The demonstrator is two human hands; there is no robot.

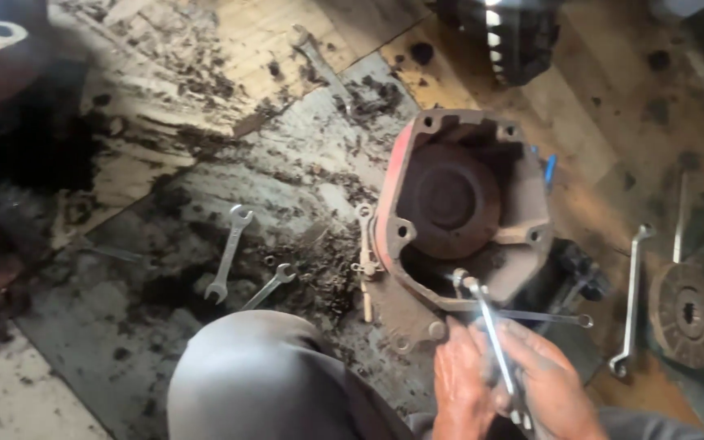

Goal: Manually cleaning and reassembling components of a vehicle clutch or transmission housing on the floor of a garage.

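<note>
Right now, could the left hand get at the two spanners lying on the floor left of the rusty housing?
Probably not easily. The left hand is closed on the wrench at the housing, and the raised knee sits between it and the two spanners.

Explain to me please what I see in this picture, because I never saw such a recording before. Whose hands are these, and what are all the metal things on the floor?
There is one picture, taken by a camera worn on a person's head, looking down. The grey shape at the bottom is the person's knee. The left hand and the right hand together grip a shiny wrench, whose head reaches the edge of a rusty, reddish metal housing with a round hollow inside. All of this lies on a dirty, oil-stained floor. Two open-ended spanners lie to the left, a long bent wrench to the right, beside a round rusty disc.
</note>
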